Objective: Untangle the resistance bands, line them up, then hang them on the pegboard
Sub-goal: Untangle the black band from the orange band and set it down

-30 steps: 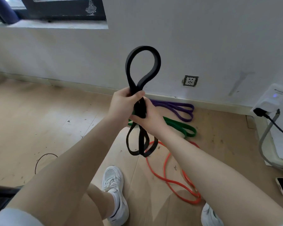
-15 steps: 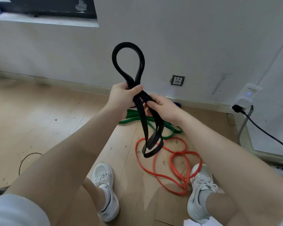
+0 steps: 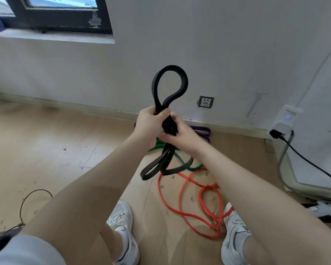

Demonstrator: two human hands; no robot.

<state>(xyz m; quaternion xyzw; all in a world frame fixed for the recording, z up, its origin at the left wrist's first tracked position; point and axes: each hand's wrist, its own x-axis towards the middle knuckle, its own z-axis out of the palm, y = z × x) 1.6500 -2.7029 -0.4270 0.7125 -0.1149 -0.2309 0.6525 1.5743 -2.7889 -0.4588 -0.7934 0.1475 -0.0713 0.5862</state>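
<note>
Shoes: two white sneakers, the left shoe (image 3: 122, 228) and the right shoe (image 3: 235, 234), stand on the floor (image 3: 46, 146) at the near edge, toes pointing away.
Thin wire: a dark wire loop (image 3: 30, 203) lies on the floor at the near left.
Orange band: the orange band (image 3: 201, 203) lies in loose overlapping loops on the floor between the shoes, its near end beside the right shoe.
Green band: the green band (image 3: 194, 166) lies just beyond the orange one, partly hidden behind the hanging black loops and the hands.
Purple band: the purple band (image 3: 203, 131) lies against the skirting, mostly hidden behind the right wrist.
Black band: the black band (image 3: 169, 87) is held in the air above the floor bands; one loop stands up above the hands, two more hang below.
Left hand: the left hand (image 3: 151, 123) is closed in a fist round the band just under the upper loop, thumb on top.
Right hand: the right hand (image 3: 177, 133) touches the left from below and right, fingers curled round the bunched strands.
Right side: a white plug adapter (image 3: 284, 121) with a blue light and a black cable (image 3: 311, 163) sits on the right wall.
Far wall: a wall socket (image 3: 205, 101) sits low on the wall; a dark window frame (image 3: 65, 18) is at the far left.
</note>
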